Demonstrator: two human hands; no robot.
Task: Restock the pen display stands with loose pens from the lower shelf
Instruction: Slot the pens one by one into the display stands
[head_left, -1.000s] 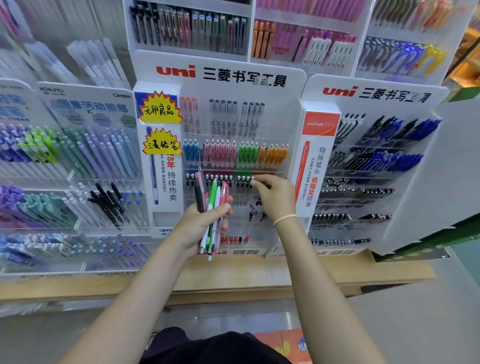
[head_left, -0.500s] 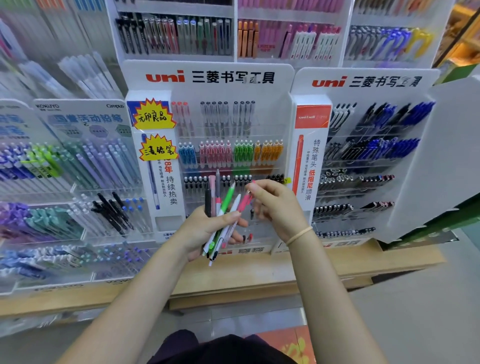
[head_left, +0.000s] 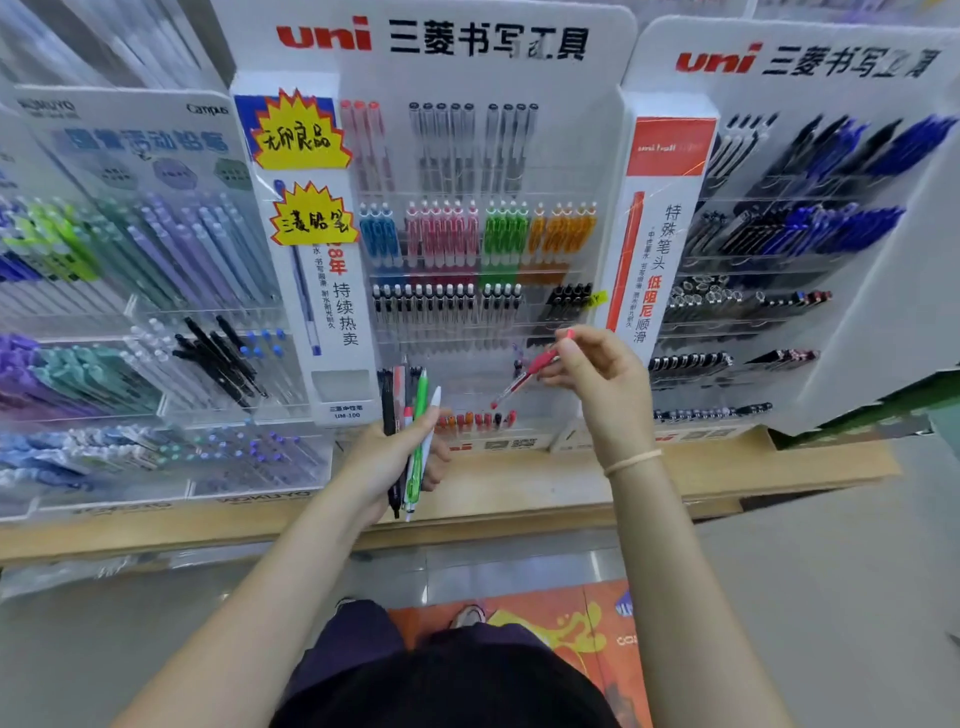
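Observation:
My left hand (head_left: 387, 460) grips a bundle of loose pens (head_left: 410, 441), black, red, green and white, held upright in front of the middle uni display stand (head_left: 467, 249). My right hand (head_left: 597, 374) pinches a single red pen (head_left: 524, 379) by its upper end, the tip slanting down to the left, just in front of the stand's lower rows. The stand's clear tiers hold rows of blue, pink, green, orange and black pens. A short row of red and orange caps (head_left: 475, 420) sits in the bottom tier.
A second uni stand (head_left: 779, 249) with black and blue pens stands on the right, and a Campus pencil stand (head_left: 145, 270) on the left. All rest on a wooden shelf (head_left: 727, 467). Grey floor and an orange printed mat (head_left: 561, 623) lie below.
My right hand has left the black pen row, taken the red pen out of the left hand's bundle and drawn it to the right. The view has moved closer to the stands.

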